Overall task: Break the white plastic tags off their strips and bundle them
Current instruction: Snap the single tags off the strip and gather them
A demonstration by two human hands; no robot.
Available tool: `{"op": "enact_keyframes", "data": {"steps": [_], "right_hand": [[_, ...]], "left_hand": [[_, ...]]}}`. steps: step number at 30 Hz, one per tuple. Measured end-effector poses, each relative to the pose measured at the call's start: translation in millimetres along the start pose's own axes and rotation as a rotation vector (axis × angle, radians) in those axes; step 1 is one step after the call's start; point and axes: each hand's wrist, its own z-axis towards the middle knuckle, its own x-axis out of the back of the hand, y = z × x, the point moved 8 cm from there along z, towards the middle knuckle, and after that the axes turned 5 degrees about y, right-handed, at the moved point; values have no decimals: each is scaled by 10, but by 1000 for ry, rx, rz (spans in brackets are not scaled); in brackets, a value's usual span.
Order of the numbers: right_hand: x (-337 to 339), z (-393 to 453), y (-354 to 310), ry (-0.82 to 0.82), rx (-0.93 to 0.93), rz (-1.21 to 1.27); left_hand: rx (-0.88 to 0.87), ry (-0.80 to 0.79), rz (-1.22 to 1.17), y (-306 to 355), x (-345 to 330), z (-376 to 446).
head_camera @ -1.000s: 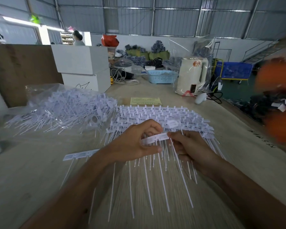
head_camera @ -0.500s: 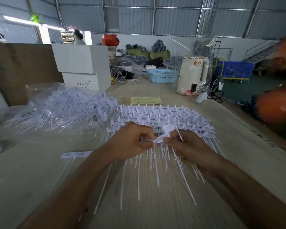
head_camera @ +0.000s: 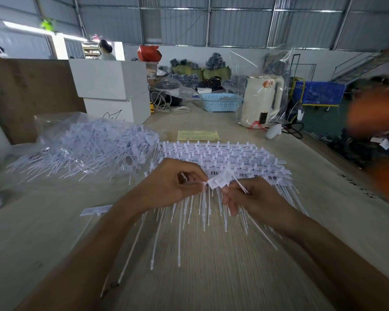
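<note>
Left hand [head_camera: 173, 187] curled around a bunch of white tags [head_camera: 189, 212], tails hanging toward the table [head_camera: 211, 277]. Right hand [head_camera: 256, 198] pinches one tag [head_camera: 219, 181] (bent upward) between both hands. Unbroken strips [head_camera: 234, 158] lie just behind.

Our left grip [head_camera: 173, 182] and right grip [head_camera: 254, 198] meet above the counter [head_camera: 211, 277], a tag [head_camera: 219, 181] pinched between them. Just behind both grips lies the stack of tag strips [head_camera: 229, 156], its tails reaching under our hands. Left of the left grip and behind it sits the bag of loose tags [head_camera: 88, 147]; one single tag [head_camera: 94, 211] lies near its wrist. Far behind stand two boxes [head_camera: 112, 90], a basket [head_camera: 220, 102] and a kettle [head_camera: 263, 99].
</note>
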Motion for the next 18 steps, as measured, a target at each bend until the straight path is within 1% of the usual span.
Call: {"op": "enact_keyframes", "data": {"steps": [5, 7, 9, 15, 18], "right_hand": [[43, 23, 42, 3, -16, -26], [57, 29, 47, 11, -41, -2], [55, 20, 45, 20, -75, 46], [-4, -23, 57, 40, -188, 156], [-60, -38, 100, 31, -295, 307]], "left_hand": [[-72, -6, 31, 66, -23, -7], [-72, 13, 61, 63, 0, 8], [-54, 32, 75, 72, 5, 10], [34, 48, -58, 74, -50, 16], [-6, 28, -80, 179, -122, 18]]}}
